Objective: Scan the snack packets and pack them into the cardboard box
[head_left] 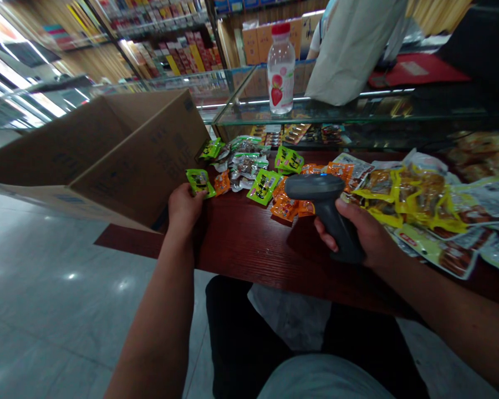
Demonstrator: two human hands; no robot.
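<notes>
My left hand [183, 208] is closed on a small green snack packet [200, 181] at the near corner of an open cardboard box [120, 149]. My right hand [363, 233] grips the handle of a dark grey barcode scanner [326, 208], its head pointing left over the dark red wooden table [249, 244]. Between the hands lie several small green and orange snack packets [274, 188] in a loose heap. Larger yellow packets of food [416, 202] lie to the right of the scanner.
A glass counter [357, 111] runs behind the table with a strawberry-labelled bottle [281, 69] on it and a person in a light top [353, 44] behind. Shop shelves fill the back. A shiny tiled floor [45, 277] lies left.
</notes>
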